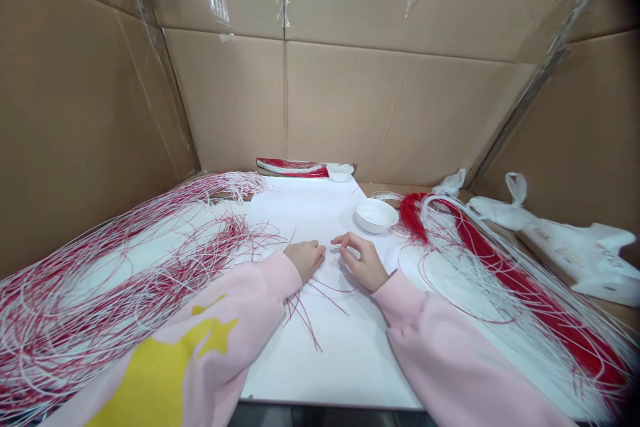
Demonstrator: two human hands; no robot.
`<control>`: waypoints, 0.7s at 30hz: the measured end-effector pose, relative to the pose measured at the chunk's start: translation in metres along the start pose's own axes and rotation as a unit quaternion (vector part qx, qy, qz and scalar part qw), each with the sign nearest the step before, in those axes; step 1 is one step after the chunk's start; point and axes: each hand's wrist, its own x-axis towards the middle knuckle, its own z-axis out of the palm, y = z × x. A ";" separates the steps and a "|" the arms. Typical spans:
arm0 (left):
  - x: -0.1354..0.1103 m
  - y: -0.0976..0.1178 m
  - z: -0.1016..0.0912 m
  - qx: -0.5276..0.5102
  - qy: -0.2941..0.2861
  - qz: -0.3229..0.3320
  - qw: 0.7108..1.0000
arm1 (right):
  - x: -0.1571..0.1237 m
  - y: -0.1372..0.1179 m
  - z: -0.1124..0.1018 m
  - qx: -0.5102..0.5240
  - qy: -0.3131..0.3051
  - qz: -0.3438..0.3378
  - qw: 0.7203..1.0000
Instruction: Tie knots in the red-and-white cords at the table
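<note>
We have our left hand (305, 260) curled down onto the white sheet (325, 367), its fingers tucked out of sight, so we cannot tell whether it holds anything. Our right hand (364, 262) sits just beside it, half open with arched fingers, and we can make out nothing in its grip. Loose red strands (313, 313) lie on the sheet at 6 o'clock from our hands. At 1 o'clock stands a white bowl (376, 215), and at 12 o'clock a smaller white dish (340, 171) sits beside a red-and-white bundle (290, 167) at the far edge of the desk (395, 188). Tangled masses of red and white strands spread at 9 o'clock (125, 280) and 3 o'clock (525, 293) (the 3 o'clock one has a dense red core). White plastic bags (565, 253) lie further out at 3 o'clock, and cardboard walls (230, 100) surround everything. Our pink sleeves (235, 307) reach in from 6 o'clock.
</note>
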 end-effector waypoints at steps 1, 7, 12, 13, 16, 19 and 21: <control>-0.001 -0.001 0.000 -0.017 0.004 0.001 1.000 | -0.001 -0.003 0.001 0.008 0.003 0.002 1.000; -0.001 0.000 -0.001 -0.218 0.019 -0.016 0.976 | -0.009 -0.023 -0.001 0.044 0.027 -0.010 0.999; -0.001 0.008 -0.005 -0.635 0.023 -0.074 0.769 | -0.015 -0.033 -0.007 0.067 0.047 -0.028 0.996; -0.002 0.009 -0.006 -0.667 0.022 -0.085 0.740 | -0.016 -0.034 -0.008 0.070 0.046 -0.029 0.996; -0.005 0.015 -0.010 -0.727 0.021 -0.112 0.677 | -0.018 -0.039 -0.009 0.067 0.033 -0.031 0.997; -0.007 0.018 -0.012 -0.755 0.020 -0.122 0.645 | -0.019 -0.044 -0.008 0.046 0.025 -0.040 0.998; -0.007 0.019 -0.013 -0.761 0.017 -0.123 0.637 | -0.019 -0.045 -0.007 0.030 0.025 -0.049 0.998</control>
